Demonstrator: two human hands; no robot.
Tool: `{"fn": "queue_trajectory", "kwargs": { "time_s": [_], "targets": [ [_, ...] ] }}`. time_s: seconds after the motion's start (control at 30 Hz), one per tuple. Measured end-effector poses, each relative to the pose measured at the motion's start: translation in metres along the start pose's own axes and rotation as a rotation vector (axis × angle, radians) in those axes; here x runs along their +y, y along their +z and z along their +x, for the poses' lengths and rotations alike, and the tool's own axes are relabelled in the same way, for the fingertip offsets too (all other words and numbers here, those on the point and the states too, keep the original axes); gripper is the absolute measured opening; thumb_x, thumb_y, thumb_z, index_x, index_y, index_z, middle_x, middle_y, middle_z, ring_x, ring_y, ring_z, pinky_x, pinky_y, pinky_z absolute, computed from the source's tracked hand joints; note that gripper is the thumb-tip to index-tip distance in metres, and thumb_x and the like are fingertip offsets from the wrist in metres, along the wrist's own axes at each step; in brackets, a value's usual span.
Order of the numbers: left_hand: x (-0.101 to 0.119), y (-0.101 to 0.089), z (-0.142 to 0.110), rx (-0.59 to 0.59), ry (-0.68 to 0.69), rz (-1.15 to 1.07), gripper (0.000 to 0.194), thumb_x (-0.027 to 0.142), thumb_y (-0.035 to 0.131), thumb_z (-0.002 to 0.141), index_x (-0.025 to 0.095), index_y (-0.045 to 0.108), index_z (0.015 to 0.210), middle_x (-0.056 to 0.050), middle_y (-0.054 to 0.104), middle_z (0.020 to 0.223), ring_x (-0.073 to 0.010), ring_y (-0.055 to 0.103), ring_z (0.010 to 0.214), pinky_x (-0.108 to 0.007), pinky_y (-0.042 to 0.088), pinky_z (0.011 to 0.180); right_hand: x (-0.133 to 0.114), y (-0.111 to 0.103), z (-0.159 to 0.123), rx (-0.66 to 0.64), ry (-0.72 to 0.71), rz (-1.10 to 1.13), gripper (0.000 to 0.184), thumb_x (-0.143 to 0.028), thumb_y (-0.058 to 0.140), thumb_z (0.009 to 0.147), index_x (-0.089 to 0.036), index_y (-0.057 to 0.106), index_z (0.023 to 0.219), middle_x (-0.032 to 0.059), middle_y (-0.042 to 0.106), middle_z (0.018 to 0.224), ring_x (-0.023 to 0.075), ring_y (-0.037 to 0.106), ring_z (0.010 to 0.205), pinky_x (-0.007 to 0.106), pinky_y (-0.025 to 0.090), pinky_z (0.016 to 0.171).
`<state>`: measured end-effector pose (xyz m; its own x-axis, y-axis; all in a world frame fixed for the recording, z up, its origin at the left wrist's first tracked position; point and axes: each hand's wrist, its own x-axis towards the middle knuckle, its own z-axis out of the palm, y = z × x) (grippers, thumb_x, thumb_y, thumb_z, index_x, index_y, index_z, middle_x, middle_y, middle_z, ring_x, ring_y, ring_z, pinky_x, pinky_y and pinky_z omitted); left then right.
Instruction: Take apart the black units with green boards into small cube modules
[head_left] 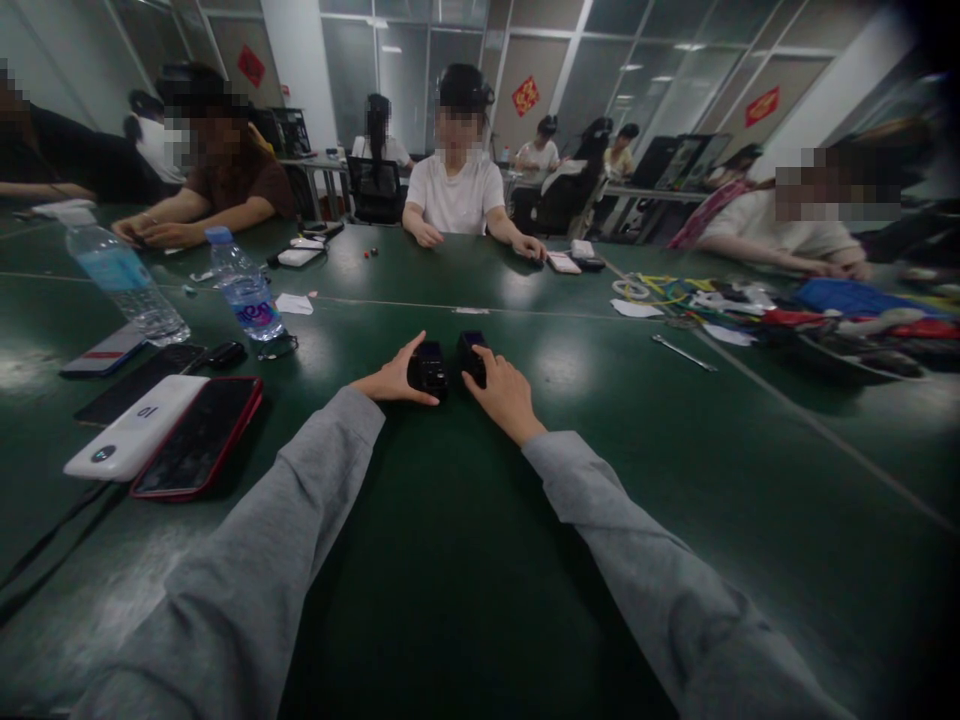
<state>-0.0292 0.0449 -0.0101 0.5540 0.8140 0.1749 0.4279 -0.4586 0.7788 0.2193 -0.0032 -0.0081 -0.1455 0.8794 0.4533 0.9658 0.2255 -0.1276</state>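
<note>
My left hand (394,377) wraps its thumb and fingers around the left side of a small black device (430,368) with a dark screen and what look like buttons. Beside it, a narrow gap apart, stands a second black device (471,350), also with a dark face. Closed on its near right side is my right hand (504,390), the fingers bent over it. Both devices rest on the dark green table (480,520). Their exact kind is too small and dark to make out.
At left are a spray bottle (124,275), a water bottle (247,290), a white power bank (139,430) and a red-cased phone (199,440). A wrench (684,353) and a heap of cables (667,292) lie at right. Several people sit around, one opposite (456,195).
</note>
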Motion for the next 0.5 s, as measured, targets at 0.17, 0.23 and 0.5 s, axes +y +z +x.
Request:
{"fn": "queue_trajectory", "kwargs": {
  "time_s": [0.17,0.23,0.5],
  "targets": [
    [-0.001,0.000,0.004,0.076,-0.001,0.005,0.112,0.049,0.082,0.059,0.023,0.026,0.151,-0.018,0.027,0.155,-0.0360,0.030,0.142,-0.056,0.025,0.117,-0.001,-0.001,0.000,-0.006,0.006,-0.005,0.049,-0.048,0.048,0.096,-0.024,0.042,0.139,0.0089,0.060,0.101,0.0249,0.060,0.084,0.031,0.041,0.068],
    [-0.003,0.001,0.005,0.130,0.009,0.010,0.104,0.049,0.081,0.061,0.021,0.032,0.148,-0.017,0.032,0.151,-0.0343,0.032,0.142,-0.053,0.024,0.118,-0.001,0.000,0.000,-0.004,0.009,-0.008,0.049,-0.048,0.048,0.096,-0.024,0.041,0.139,0.0088,0.061,0.100,0.0251,0.059,0.085,0.031,0.041,0.069],
    [0.017,0.024,0.005,0.257,-0.175,0.171,0.102,0.062,0.076,0.063,0.025,0.034,0.147,-0.019,0.016,0.159,-0.0406,0.017,0.147,-0.062,0.024,0.114,-0.002,-0.001,-0.001,0.007,0.013,0.006,0.047,-0.046,0.045,0.097,-0.024,0.042,0.139,0.0096,0.061,0.103,0.0257,0.059,0.088,0.032,0.041,0.071]
  ]
}}
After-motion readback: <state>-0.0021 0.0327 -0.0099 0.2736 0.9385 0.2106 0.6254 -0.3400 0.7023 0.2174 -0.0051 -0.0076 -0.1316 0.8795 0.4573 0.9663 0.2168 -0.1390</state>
